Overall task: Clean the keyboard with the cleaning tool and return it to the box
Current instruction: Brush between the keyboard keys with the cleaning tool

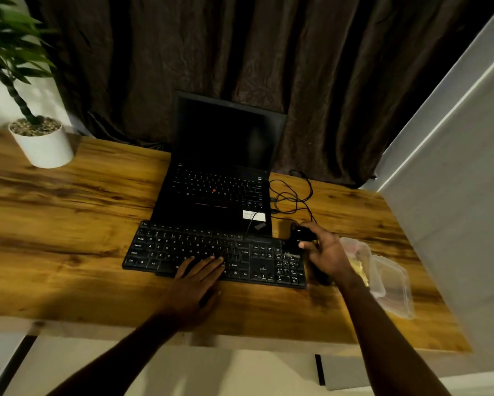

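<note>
A black keyboard (pixel 183 247) lies across the wooden desk (pixel 68 224) in front of a laptop. My left hand (pixel 195 281) rests flat on its front edge near the middle, fingers spread over the keys. My right hand (pixel 327 252) is closed around a black cleaning tool (pixel 300 238), whose lower end touches the keyboard's right end by the number pad. To the right of that hand stands a clear plastic box (pixel 362 252) with its lid (pixel 394 287) open; something yellowish lies inside, partly hidden by my wrist.
An open black laptop (pixel 220 178) with a dark screen sits behind the keyboard. A tangled black cable (pixel 291 195) lies to its right. A potted plant in a white pot (pixel 43 144) stands at the far left. Dark curtains hang behind; a white wall is close on the right.
</note>
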{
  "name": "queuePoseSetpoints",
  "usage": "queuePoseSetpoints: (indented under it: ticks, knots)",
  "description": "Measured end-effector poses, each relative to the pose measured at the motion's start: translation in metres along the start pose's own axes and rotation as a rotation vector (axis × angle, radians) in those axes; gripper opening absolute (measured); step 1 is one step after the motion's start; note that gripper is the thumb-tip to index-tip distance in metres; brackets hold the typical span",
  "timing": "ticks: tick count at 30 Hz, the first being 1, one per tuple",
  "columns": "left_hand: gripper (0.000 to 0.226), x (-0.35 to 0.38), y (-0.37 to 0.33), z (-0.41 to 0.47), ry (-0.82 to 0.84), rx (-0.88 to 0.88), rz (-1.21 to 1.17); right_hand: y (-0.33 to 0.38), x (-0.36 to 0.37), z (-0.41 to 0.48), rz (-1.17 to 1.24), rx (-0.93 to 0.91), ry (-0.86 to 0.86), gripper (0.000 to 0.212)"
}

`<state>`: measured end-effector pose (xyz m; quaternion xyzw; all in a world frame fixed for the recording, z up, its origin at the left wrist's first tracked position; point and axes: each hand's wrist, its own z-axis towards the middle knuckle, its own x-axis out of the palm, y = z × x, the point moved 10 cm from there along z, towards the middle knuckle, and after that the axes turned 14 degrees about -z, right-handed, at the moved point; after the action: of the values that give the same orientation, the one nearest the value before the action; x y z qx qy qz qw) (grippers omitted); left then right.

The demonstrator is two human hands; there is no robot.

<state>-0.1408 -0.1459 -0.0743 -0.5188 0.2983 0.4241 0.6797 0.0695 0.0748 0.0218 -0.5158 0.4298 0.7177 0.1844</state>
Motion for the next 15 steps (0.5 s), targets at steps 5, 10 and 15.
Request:
queuePoseSetpoints:
  ticks: [5, 10, 15]
  knots:
    - [0.058, 0.000, -0.001, 0.000, 0.005, 0.002, -0.003, 0.017, 0.007, 0.000, 0.067, -0.034, 0.003, 0.049]
    - [0.056, -0.004, -0.003, 0.001, -0.018, 0.023, -0.002, -0.007, -0.012, -0.010, 0.024, 0.031, 0.004, 0.047]
    - [0.057, -0.003, -0.002, 0.001, -0.019, 0.016, -0.025, -0.015, -0.013, -0.013, -0.016, 0.061, -0.011, 0.043]
